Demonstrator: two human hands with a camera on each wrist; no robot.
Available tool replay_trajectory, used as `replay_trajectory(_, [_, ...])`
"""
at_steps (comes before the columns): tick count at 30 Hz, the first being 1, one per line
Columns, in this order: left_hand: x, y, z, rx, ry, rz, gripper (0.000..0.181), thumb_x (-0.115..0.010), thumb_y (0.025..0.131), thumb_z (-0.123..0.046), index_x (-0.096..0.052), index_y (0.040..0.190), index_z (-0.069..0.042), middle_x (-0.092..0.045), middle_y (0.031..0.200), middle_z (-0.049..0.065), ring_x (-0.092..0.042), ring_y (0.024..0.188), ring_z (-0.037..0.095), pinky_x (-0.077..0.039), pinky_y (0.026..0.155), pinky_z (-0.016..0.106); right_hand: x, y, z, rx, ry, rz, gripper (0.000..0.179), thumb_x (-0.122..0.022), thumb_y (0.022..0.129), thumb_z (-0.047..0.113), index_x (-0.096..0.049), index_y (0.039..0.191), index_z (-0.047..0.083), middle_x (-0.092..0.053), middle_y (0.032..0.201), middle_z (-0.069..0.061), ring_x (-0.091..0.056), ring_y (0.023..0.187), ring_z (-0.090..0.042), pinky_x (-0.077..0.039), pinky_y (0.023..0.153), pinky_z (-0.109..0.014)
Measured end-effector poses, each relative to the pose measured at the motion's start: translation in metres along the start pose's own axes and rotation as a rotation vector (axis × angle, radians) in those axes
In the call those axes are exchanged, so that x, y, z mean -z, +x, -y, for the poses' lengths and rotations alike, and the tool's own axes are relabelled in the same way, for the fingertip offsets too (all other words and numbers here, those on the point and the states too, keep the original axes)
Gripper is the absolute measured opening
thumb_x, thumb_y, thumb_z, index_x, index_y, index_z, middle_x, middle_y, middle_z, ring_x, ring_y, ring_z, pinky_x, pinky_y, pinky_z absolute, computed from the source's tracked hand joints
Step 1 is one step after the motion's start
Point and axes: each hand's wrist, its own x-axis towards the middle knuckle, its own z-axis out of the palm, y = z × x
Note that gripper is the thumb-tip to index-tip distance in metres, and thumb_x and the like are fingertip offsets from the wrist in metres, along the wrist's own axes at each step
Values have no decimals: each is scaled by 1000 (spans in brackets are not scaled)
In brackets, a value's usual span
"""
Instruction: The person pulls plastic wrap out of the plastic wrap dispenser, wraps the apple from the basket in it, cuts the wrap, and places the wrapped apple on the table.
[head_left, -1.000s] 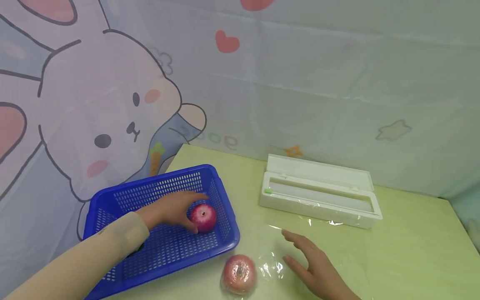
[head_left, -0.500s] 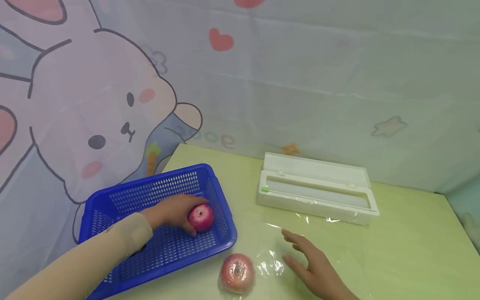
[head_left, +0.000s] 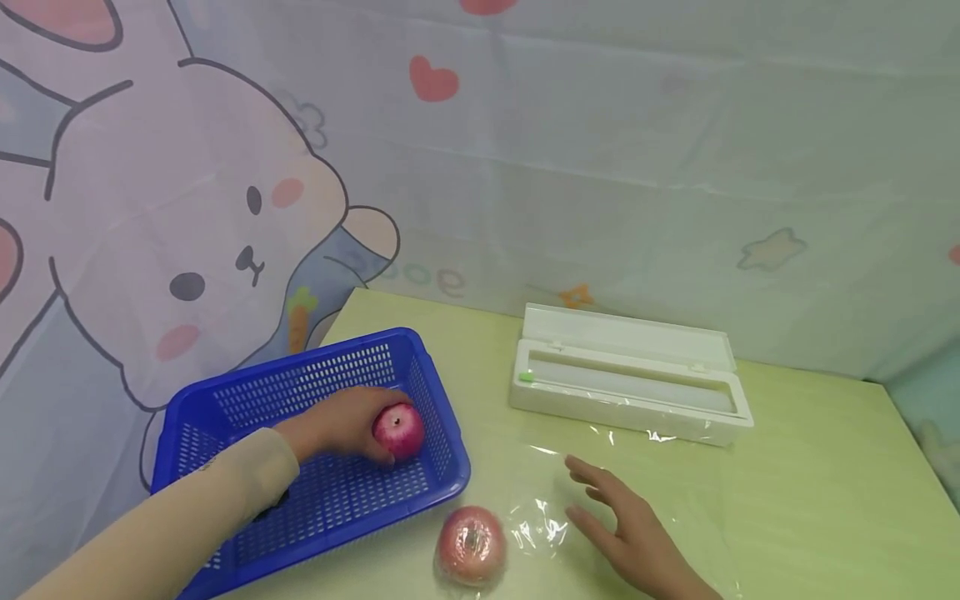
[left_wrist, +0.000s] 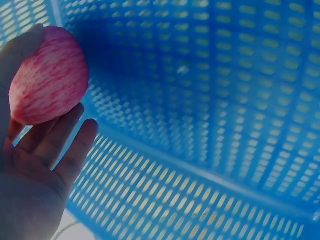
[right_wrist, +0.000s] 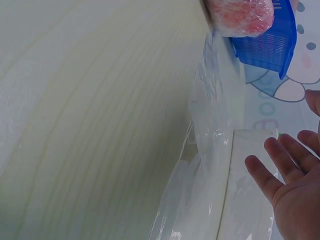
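Observation:
My left hand [head_left: 347, 423] reaches inside the blue basket [head_left: 315, 546] and holds a red apple [head_left: 399, 432] near the right wall. In the left wrist view, the thumb and fingers lie round the streaked apple [left_wrist: 52, 77], with the lower fingers apart from it. My right hand [head_left: 633, 533], fingers extended and holding nothing, hovers over a sheet of clear cling film [head_left: 540, 525] on the table. Just left of that sheet sits another apple [head_left: 471, 546], wrapped in shiny film.
A white cling film dispenser box [head_left: 630, 392] with its lid raised stands at the back of the pale green table [head_left: 825, 467]. Behind it hangs a cloth [head_left: 600, 167] printed with a rabbit. The basket occupies the table's left side.
My left hand's fingers have come closer round the apple in the basket. The head view has shifted slightly; the right hand stays nearly where it was.

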Motion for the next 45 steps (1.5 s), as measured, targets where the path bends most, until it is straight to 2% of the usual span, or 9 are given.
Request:
replay_trajectory(6, [29, -4, -6, -24, 11, -49, 71, -97, 77, -27, -66, 138, -9, -72, 128, 8, -68, 121, 31, -58, 101, 51, 3, 1, 0, -7, -1, -3, 60, -77, 96, 2, -56, 152, 7, -64, 147, -6, -66, 128, -16, -57, 101, -30])
replay_trajectory(13, [64, -9, -26, -46, 60, -79, 71, -95, 79, -31, -64, 138, -6, -71, 129, 11, -67, 121, 34, -60, 98, 52, 8, 1, 2, -32, 26, 3, 59, -75, 98, 3, -55, 152, 8, -62, 149, -4, -65, 130, -15, -57, 102, -30])
replay_trajectory(17, [77, -11, -39, -61, 89, -105, 69, -93, 79, -33, -65, 137, -8, -71, 126, 11, -67, 116, 33, -61, 93, 50, 11, 2, 3, -17, 54, -12, 59, -75, 97, 0, -54, 152, 5, -63, 148, -6, -66, 129, -16, -56, 103, -27])
replay_trajectory(21, [84, -12, -60, -74, 81, -128, 70, -92, 79, -33, -64, 138, -10, -69, 127, 10, -66, 116, 32, -62, 91, 49, 13, 4, 2, -2, 84, -36, 60, -74, 96, -3, -54, 152, 4, -64, 147, -8, -66, 129, -15, -55, 103, -25])
replay_trajectory(24, [83, -9, -78, -87, 62, -135, 70, -92, 80, -33, -62, 140, -11, -68, 128, 9, -66, 118, 31, -62, 93, 48, 15, 6, 3, -6, 101, -51, 59, -73, 97, -5, -54, 152, 4, -65, 145, -9, -66, 129, -13, -54, 103, -23])
replay_trajectory(29, [73, 0, -104, -101, 25, -126, 72, -92, 81, -32, -61, 143, -13, -67, 128, 7, -66, 117, 27, -62, 92, 44, 17, 11, 7, -29, 131, -69, 58, -71, 98, -5, -54, 153, 5, -67, 142, -8, -66, 128, -11, -55, 102, -23])
replay_trajectory(34, [54, 9, -129, -125, 13, -146, 69, -91, 82, -32, -62, 142, -15, -66, 124, 6, -68, 110, 24, -62, 90, 42, 19, 13, 11, -74, 159, -70, 55, -68, 101, -2, -55, 153, 7, -67, 142, -7, -66, 127, -9, -56, 100, -25])
replay_trajectory(41, [28, 21, -164, -195, 51, -182, 67, -89, 82, -36, -63, 140, -16, -65, 118, 7, -68, 99, 21, -62, 84, 39, 24, 19, 13, -141, 229, -88, 50, -64, 105, 2, -54, 154, 7, -66, 144, -16, -65, 128, -5, -54, 99, -19])
replay_trajectory(45, [12, 29, -181, -216, 92, -198, 66, -88, 83, -37, -63, 140, -17, -65, 119, 7, -68, 100, 20, -61, 81, 36, 25, 22, 15, -165, 287, -104, 50, -62, 106, 2, -52, 156, 7, -66, 145, -9, -64, 128, -3, -54, 99, -17])
